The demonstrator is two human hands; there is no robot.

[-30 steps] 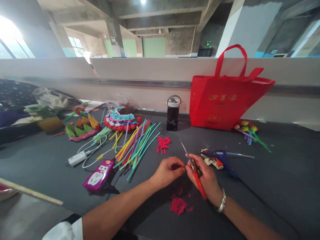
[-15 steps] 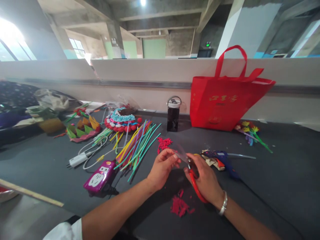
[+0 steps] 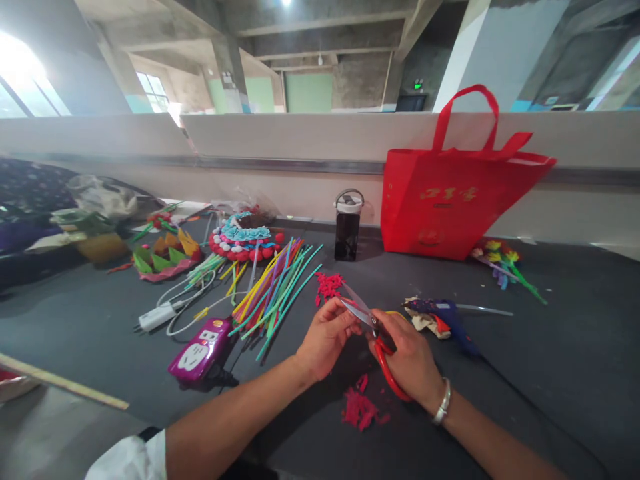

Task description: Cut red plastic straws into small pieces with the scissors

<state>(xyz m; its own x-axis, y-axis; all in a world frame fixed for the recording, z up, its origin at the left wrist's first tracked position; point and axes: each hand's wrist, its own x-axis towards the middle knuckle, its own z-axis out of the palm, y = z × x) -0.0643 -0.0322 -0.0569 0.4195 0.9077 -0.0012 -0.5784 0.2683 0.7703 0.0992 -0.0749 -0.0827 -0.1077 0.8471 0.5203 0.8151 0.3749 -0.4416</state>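
My right hand (image 3: 407,353) grips red-handled scissors (image 3: 387,373), whose blades point up and left and stand parted. Close by the blade tips, my left hand (image 3: 327,337) is closed in a pinch; whatever is between its fingers is too small or hidden to make out. Just beyond the left fingertips lies a small pile of red cut pieces (image 3: 329,285). A second heap of dark red scraps (image 3: 360,408) is on the black table (image 3: 300,433) below the hands.
Left of the hands are a bundle of coloured sticks (image 3: 280,287), a purple power socket (image 3: 203,353) and a white adapter (image 3: 156,317). Behind stand a dark bottle (image 3: 347,233) and a red bag (image 3: 450,207). A corded glue gun (image 3: 445,313) lies to the right.
The scissor blades, blurred before, now show clearly parted near my left fingertips. Both hands stay in nearly the same place.
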